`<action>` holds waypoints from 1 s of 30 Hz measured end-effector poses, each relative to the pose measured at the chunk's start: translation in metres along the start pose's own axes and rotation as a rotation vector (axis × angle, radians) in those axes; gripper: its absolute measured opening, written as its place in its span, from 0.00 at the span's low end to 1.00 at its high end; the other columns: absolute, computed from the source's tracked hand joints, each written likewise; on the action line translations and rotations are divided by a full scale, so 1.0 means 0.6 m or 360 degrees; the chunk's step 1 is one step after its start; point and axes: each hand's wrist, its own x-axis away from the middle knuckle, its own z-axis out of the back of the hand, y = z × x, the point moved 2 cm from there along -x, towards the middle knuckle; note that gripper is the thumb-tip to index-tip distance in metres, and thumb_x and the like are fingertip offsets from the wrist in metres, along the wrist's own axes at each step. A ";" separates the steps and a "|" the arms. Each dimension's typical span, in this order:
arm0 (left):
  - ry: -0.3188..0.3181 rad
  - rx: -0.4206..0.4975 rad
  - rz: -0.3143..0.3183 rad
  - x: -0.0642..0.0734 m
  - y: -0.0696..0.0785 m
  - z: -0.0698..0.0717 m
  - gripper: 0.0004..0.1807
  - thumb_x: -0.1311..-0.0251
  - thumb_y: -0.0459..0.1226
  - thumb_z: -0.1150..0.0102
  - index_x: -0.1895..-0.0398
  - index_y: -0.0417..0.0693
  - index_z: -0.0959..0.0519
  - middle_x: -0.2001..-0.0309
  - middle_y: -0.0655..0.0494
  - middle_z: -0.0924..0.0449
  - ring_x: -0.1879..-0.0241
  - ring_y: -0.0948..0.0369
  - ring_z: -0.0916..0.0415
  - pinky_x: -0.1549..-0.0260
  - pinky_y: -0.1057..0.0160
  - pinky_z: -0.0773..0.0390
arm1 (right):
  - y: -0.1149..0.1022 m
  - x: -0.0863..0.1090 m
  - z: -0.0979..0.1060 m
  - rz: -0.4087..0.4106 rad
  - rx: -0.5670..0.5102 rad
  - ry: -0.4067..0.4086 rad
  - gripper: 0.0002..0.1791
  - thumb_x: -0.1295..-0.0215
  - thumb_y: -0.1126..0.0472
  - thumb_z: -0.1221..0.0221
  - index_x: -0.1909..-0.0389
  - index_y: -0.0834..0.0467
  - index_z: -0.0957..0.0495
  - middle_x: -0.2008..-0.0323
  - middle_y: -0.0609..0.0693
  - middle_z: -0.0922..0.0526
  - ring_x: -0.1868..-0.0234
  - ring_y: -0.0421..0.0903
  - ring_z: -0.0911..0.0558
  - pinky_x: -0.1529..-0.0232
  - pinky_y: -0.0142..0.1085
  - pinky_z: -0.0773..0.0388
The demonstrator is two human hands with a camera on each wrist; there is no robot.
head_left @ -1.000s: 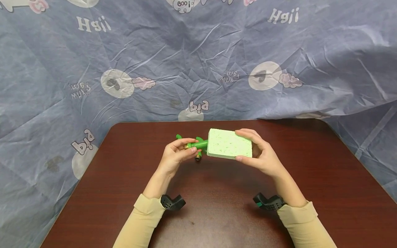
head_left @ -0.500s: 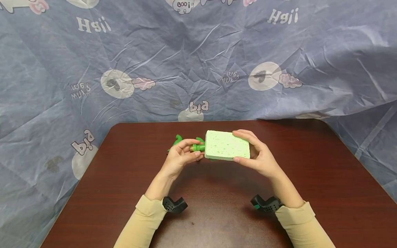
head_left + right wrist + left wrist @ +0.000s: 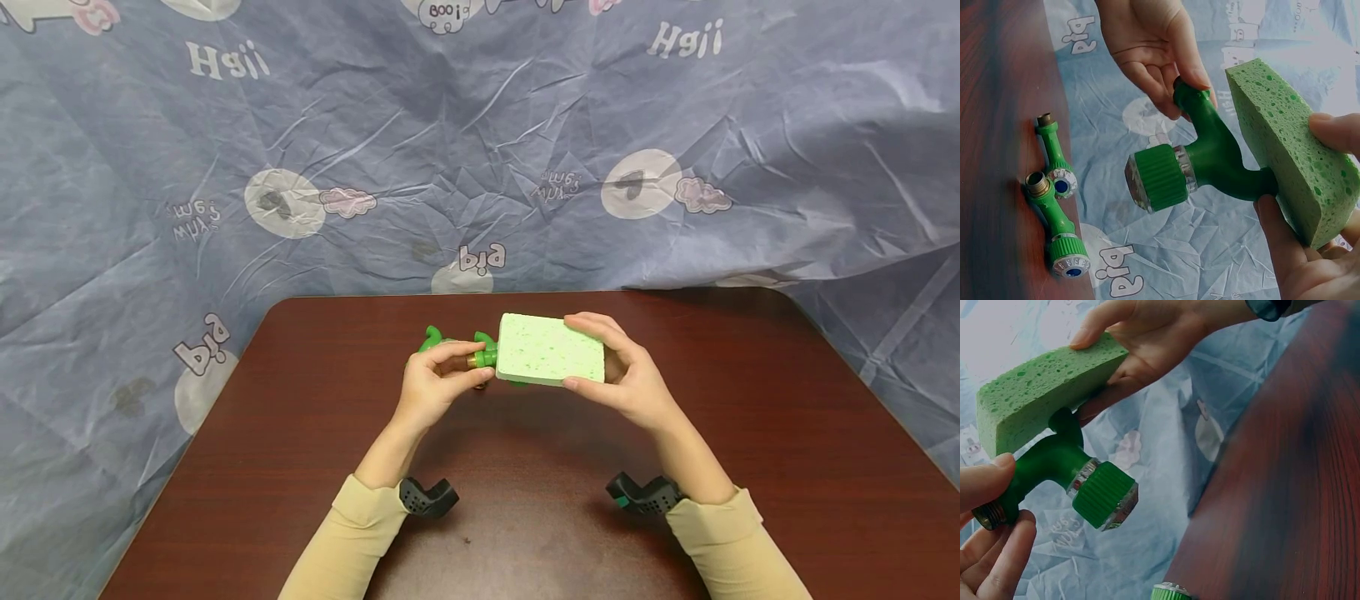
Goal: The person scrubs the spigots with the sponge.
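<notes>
Backdrop: wrinkled blue-grey cloth (image 3: pixel 450 150) with cartoon prints and lettering, hung behind and around the table
Table: dark reddish-brown, wood-grain top (image 3: pixel 750 400), rounded far corners, small dark speck near the front
Left hand: bare left hand (image 3: pixel 427 390), grip narrow – thumb and fingers pinch the tap at its brass-coloured threaded end
Held tap: curved glossy green tap (image 3: pixel 1213 147), off the table between both hands; ribbed green knob (image 3: pixel 1163 178) with silvery collar and cap; spout end at the sponge, looks touching in the right wrist view
Right hand: bare right hand (image 3: pixel 637 375), grip round the sponge's outer end – thumb on one long edge, fingers on the opposite one
Sponge: pale green rectangular block (image 3: pixel 551 348), porous, held up above the table, broad face to the head camera, hiding most of the tap there
Other taps: two similar green taps, one (image 3: pixel 1052 147) and another (image 3: pixel 1057 215), lying close together on the table, brass-coloured threads, blue-centred knobs; mostly behind left hand in head view
Sleeves: cream-yellow cuffs, left (image 3: pixel 352 542) and right (image 3: pixel 738 542)
Wrist gear: black curved mounts, left (image 3: pixel 429 497) and right (image 3: pixel 645 493)
</notes>
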 end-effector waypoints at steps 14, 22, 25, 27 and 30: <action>0.0269 0.0127 -0.0166 -0.005 0.008 0.008 0.18 0.58 0.18 0.32 0.59 0.22 0.22 0.68 0.55 0.16 0.72 0.63 0.19 0.70 0.69 0.18 | -0.014 0.005 0.023 -0.0170 0.0206 -0.0082 0.37 0.56 0.85 0.37 0.40 0.74 0.35 0.41 0.60 0.37 0.52 0.46 0.26 0.64 0.29 0.21; 0.0273 0.0200 -0.0217 -0.002 0.007 0.002 0.19 0.60 0.17 0.33 0.60 0.20 0.23 0.69 0.58 0.16 0.72 0.63 0.19 0.71 0.69 0.18 | -0.002 0.003 -0.004 -0.0158 0.0165 -0.0121 0.38 0.56 0.83 0.36 0.39 0.72 0.36 0.41 0.60 0.38 0.52 0.48 0.26 0.64 0.31 0.20; 0.0256 0.0206 -0.0208 -0.001 0.008 -0.001 0.19 0.60 0.16 0.33 0.60 0.20 0.23 0.69 0.58 0.16 0.72 0.64 0.19 0.72 0.69 0.18 | -0.002 0.003 -0.007 -0.0134 0.0152 -0.0154 0.38 0.56 0.84 0.36 0.39 0.73 0.36 0.41 0.61 0.38 0.51 0.49 0.27 0.63 0.32 0.20; 0.0252 0.0206 -0.0212 -0.001 0.009 -0.003 0.19 0.60 0.16 0.34 0.60 0.20 0.23 0.69 0.58 0.16 0.72 0.64 0.19 0.72 0.69 0.19 | -0.003 0.003 -0.003 -0.0111 0.0157 -0.0130 0.38 0.57 0.85 0.37 0.40 0.73 0.36 0.41 0.62 0.38 0.51 0.48 0.27 0.63 0.31 0.20; 0.0240 0.0198 -0.0211 0.001 0.010 -0.004 0.19 0.60 0.16 0.33 0.60 0.20 0.23 0.69 0.58 0.16 0.72 0.64 0.19 0.71 0.69 0.19 | -0.003 0.004 0.002 -0.0092 0.0160 -0.0077 0.38 0.57 0.86 0.38 0.40 0.73 0.36 0.41 0.61 0.38 0.52 0.47 0.26 0.63 0.29 0.21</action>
